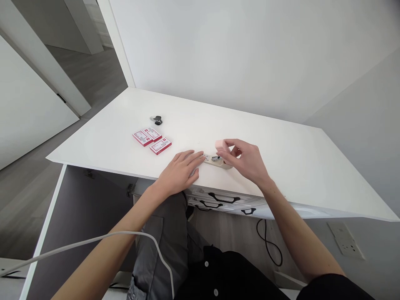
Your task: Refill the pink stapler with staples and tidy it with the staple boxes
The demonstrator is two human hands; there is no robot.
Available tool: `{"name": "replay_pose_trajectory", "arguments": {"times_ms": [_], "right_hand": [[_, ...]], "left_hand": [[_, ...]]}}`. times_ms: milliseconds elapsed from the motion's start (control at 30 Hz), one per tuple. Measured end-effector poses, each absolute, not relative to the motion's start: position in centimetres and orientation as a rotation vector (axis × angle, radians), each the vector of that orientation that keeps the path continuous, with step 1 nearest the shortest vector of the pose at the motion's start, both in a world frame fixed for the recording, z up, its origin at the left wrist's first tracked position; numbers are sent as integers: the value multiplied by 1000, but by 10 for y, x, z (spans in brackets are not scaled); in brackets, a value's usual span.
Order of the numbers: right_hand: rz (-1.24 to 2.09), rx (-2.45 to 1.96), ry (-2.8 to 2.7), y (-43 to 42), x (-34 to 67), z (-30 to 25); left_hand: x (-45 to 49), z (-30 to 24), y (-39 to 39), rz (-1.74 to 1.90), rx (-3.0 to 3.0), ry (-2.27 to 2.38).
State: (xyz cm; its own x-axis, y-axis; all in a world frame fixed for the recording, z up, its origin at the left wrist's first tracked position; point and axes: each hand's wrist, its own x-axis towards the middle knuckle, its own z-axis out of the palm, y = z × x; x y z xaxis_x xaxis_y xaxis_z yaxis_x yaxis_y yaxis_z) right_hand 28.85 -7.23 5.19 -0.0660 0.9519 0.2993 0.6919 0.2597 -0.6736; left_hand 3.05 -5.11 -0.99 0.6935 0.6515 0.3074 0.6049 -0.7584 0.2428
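Best keep the left hand [179, 171], fingers loosely spread, steadying the beige stapler base [225, 166] while the right hand's [249, 159] fingers pinch the pink cover [221, 146].

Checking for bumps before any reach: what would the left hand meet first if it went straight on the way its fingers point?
The left hand would first meet the stapler's pale base, which lies right against or just ahead of it; depth leaves actual contact hard to confirm.

Wide passage rightward over tabletop [312, 166]; leftward, red-and-white boxes [160, 145] as obstacles
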Motion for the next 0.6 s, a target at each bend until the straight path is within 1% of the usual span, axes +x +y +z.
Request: {"name": "replay_pose_trajectory", "arguments": {"times_ms": [133,433,600], "right_hand": [[409,-1495,-1916,-70,282,51],[443,-1534,-1951,-67,277,55],[358,-1563,-2104,-62,272,51]], "left_hand": [[31,-10,-51,579,2773,1032],[31,-12,-52,593,2762,1036],[31,-10,-52,578,2769,1026]]}}
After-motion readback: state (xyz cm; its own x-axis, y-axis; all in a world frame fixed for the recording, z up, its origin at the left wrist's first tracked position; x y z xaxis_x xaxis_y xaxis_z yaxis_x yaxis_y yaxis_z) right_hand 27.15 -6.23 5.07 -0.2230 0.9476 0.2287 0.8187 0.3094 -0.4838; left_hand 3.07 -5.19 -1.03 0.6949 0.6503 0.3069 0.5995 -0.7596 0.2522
